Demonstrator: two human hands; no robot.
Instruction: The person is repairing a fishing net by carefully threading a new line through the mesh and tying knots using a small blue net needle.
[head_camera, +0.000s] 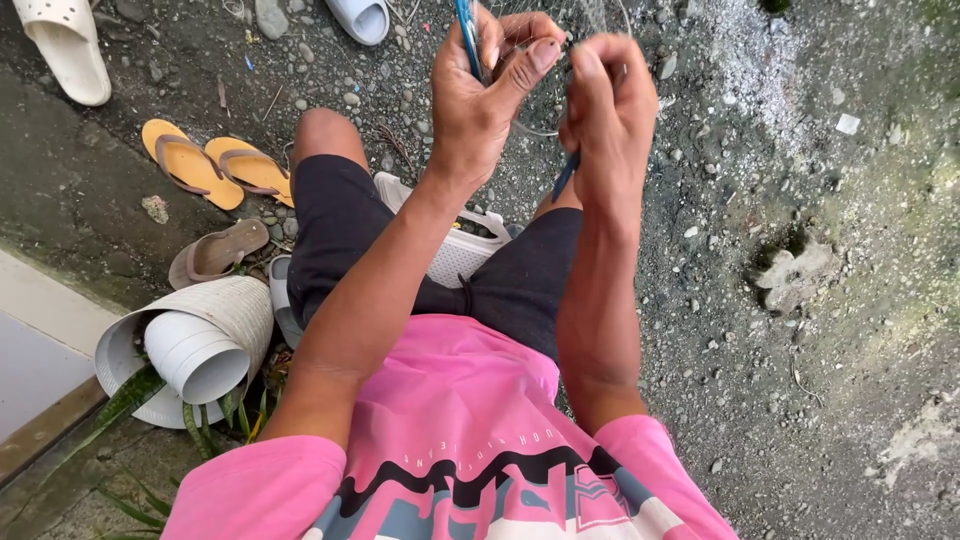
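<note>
I look down at my lap, seated in a pink shirt and dark shorts. Both hands are raised in front of me. My left hand (490, 95) pinches thin clear line and fine netting (545, 40) between thumb and fingers, with a slim blue tool (467, 35) standing up beside it. My right hand (610, 110) is closed around a blue netting needle (565, 175) whose end pokes out below the fist. The two hands almost touch. The netting is barely visible against the gravel.
A white perforated basket (455, 250) sits between my knees. Yellow flip-flops (205, 165), a brown sandal (215, 252) and white slippers (68, 50) lie at the left. Stacked white pots (190, 345) lie on their side near a step edge (40, 360). Gravel ground stretches to the right.
</note>
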